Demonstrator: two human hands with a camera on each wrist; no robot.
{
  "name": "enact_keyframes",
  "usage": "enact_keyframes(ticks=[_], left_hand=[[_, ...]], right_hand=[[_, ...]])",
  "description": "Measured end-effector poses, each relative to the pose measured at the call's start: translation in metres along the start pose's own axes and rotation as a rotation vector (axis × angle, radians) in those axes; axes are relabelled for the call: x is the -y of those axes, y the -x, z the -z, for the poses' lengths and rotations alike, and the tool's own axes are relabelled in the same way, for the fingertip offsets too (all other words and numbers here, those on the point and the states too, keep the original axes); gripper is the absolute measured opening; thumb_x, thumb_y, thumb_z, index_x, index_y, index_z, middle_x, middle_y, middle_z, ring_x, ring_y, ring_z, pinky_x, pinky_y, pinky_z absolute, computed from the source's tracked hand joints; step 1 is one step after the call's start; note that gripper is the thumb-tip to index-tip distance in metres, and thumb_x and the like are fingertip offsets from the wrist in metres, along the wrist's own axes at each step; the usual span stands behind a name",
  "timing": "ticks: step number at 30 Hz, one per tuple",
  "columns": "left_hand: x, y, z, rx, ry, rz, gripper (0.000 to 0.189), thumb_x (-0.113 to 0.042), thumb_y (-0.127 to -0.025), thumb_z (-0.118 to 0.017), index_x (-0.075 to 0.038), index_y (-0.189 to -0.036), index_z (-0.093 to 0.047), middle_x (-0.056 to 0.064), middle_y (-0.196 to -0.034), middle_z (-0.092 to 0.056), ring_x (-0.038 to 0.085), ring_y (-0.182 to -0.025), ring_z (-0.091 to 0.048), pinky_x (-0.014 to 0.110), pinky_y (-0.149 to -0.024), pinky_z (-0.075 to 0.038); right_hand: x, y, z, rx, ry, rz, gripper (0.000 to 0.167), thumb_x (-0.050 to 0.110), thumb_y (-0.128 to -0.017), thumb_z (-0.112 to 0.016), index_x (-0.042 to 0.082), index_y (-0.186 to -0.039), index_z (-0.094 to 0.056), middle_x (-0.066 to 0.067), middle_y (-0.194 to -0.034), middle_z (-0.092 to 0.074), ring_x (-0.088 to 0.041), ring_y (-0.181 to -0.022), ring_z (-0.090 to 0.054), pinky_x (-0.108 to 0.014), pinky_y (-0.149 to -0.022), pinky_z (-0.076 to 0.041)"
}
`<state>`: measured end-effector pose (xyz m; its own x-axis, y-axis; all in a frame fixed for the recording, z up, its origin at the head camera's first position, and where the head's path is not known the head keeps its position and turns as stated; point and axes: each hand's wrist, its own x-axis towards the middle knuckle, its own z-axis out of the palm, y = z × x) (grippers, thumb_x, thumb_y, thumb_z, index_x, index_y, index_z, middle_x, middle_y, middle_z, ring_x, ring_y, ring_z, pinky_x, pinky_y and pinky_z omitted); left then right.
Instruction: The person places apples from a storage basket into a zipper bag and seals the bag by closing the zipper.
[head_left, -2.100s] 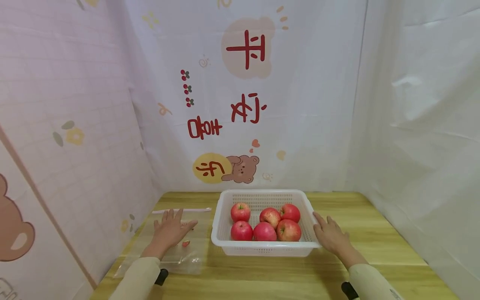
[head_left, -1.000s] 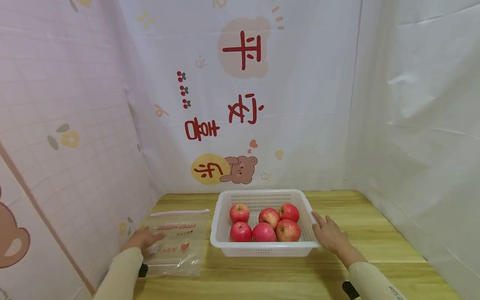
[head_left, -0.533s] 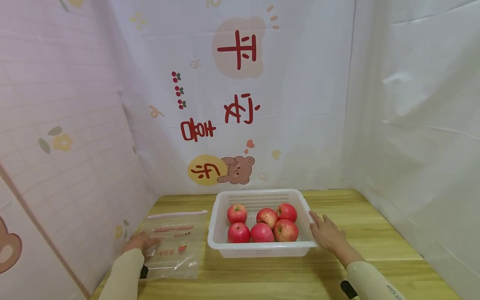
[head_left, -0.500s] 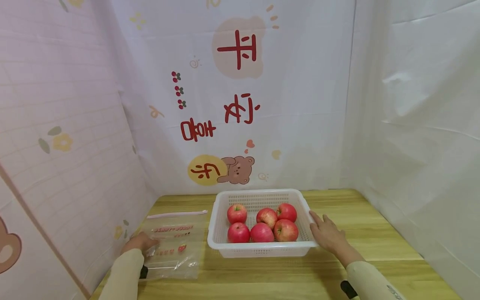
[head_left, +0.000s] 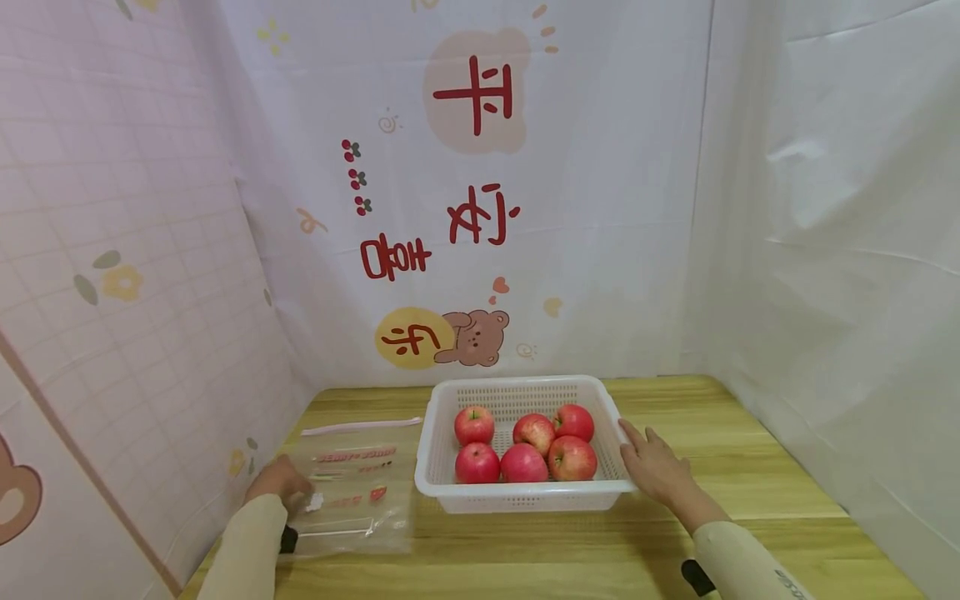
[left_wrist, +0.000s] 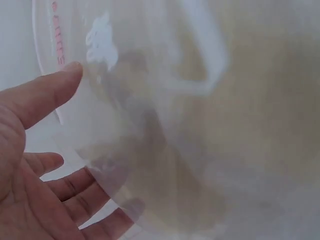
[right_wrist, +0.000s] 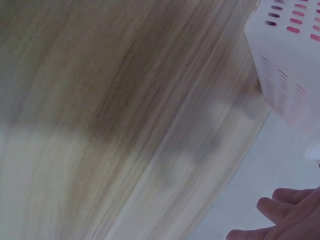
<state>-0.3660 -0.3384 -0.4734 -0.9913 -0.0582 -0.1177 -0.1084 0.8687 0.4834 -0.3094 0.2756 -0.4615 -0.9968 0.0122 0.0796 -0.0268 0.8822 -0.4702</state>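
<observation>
White printed cloth is hung behind one wooden table. Set thereon: one white basket; to its left, one clear zip bag. Basket's right rim is touched by the right hand, fingers extended; bag's left side by the left hand, thumb and fingers spread. Six red apples are held in the basket.

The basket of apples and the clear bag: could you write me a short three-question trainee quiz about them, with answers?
1. How many apples are in the white basket?
2. Which hand is at the clear bag: A, left; or B, right?
3. True or false: in the head view, the bag is to the right of the basket.

Key:
1. Six.
2. A: the left hand is at its edge; the right hand is by the basket.
3. False: the bag is to its left.
</observation>
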Motion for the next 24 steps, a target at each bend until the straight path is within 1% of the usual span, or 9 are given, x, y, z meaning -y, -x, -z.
enact_keyframes(ticks=[2,6,8,11,13,15,18,20,24], left_hand=[[0.002,-0.001,0.001,0.009,0.059,-0.004,0.048,-0.019,-0.08,-0.074,0.021,-0.098,-0.053,0.032,-0.095,-0.058,0.043,-0.088,-0.056,0.052,-0.081,-0.048],[0.001,-0.001,0.005,0.039,0.126,0.022,0.061,-0.027,-0.088,-0.067,0.027,-0.11,-0.047,0.039,-0.106,-0.054,0.049,-0.097,-0.054,0.053,-0.086,-0.047],[-0.001,0.0,0.006,0.037,0.138,0.039,0.064,-0.031,-0.09,-0.065,0.027,-0.112,-0.047,0.037,-0.103,-0.058,0.046,-0.094,-0.058,0.051,-0.083,-0.05],[-0.002,0.001,0.007,0.044,0.222,0.096,0.047,-0.031,-0.09,-0.065,0.013,-0.076,-0.053,0.012,-0.066,-0.053,0.024,-0.061,-0.051,0.037,-0.059,-0.047],[-0.003,0.001,0.007,0.034,0.294,0.122,0.041,-0.028,-0.089,-0.067,0.0,-0.065,-0.048,0.002,-0.056,-0.041,0.015,-0.052,-0.04,0.031,-0.051,-0.04],[-0.003,0.0,0.008,0.01,0.337,0.12,0.039,-0.026,-0.087,-0.068,0.006,-0.071,-0.053,0.006,-0.06,-0.045,0.017,-0.054,-0.042,0.031,-0.052,-0.04],[-0.003,-0.001,0.009,-0.036,0.328,0.073,0.047,-0.022,-0.086,-0.067,0.022,-0.099,-0.054,0.022,-0.082,-0.056,0.03,-0.073,-0.053,0.039,-0.067,-0.048],[-0.004,-0.003,0.011,-0.054,0.328,0.044,0.055,-0.02,-0.087,-0.065,0.023,-0.118,-0.049,0.033,-0.104,-0.056,0.038,-0.091,-0.054,0.047,-0.082,-0.048],[-0.009,-0.007,0.014,-0.059,0.379,0.047,0.053,-0.014,-0.088,-0.063,0.021,-0.125,-0.046,0.037,-0.119,-0.052,0.044,-0.103,-0.052,0.058,-0.094,-0.042]], right_hand=[[0.0,0.0,0.0,0.0,-0.002,0.001,0.055,0.03,-0.105,-0.031,0.008,-0.154,-0.03,-0.041,-0.149,-0.025,-0.06,-0.134,-0.029,-0.084,-0.092,-0.019],[0.0,-0.001,0.0,0.003,0.0,-0.001,0.054,0.03,-0.105,-0.031,0.008,-0.154,-0.03,-0.04,-0.149,-0.025,-0.059,-0.133,-0.03,-0.084,-0.092,-0.02],[0.0,-0.001,0.0,0.004,0.001,-0.002,0.054,0.03,-0.105,-0.031,0.008,-0.154,-0.03,-0.04,-0.149,-0.025,-0.06,-0.133,-0.03,-0.084,-0.092,-0.02],[-0.001,-0.001,0.001,0.008,-0.001,-0.003,0.055,0.03,-0.105,-0.031,0.008,-0.154,-0.029,-0.04,-0.149,-0.025,-0.06,-0.133,-0.029,-0.084,-0.092,-0.02],[-0.001,-0.001,0.001,0.01,-0.002,-0.003,0.054,0.03,-0.105,-0.031,0.007,-0.154,-0.029,-0.041,-0.149,-0.024,-0.06,-0.133,-0.029,-0.084,-0.091,-0.02],[0.0,-0.001,0.002,0.011,-0.003,-0.003,0.054,0.03,-0.105,-0.031,0.007,-0.154,-0.029,-0.041,-0.149,-0.024,-0.06,-0.133,-0.029,-0.084,-0.091,-0.02],[0.001,0.001,0.003,0.015,-0.006,-0.004,0.054,0.03,-0.105,-0.031,0.007,-0.154,-0.029,-0.041,-0.149,-0.023,-0.061,-0.133,-0.028,-0.085,-0.091,-0.019],[0.001,0.001,0.004,0.018,-0.009,-0.004,0.054,0.03,-0.105,-0.03,0.007,-0.154,-0.029,-0.041,-0.149,-0.023,-0.061,-0.133,-0.028,-0.085,-0.091,-0.019],[0.003,0.002,0.005,0.025,-0.011,0.0,0.055,0.03,-0.105,-0.03,0.007,-0.155,-0.028,-0.042,-0.149,-0.022,-0.061,-0.134,-0.027,-0.085,-0.092,-0.018]])
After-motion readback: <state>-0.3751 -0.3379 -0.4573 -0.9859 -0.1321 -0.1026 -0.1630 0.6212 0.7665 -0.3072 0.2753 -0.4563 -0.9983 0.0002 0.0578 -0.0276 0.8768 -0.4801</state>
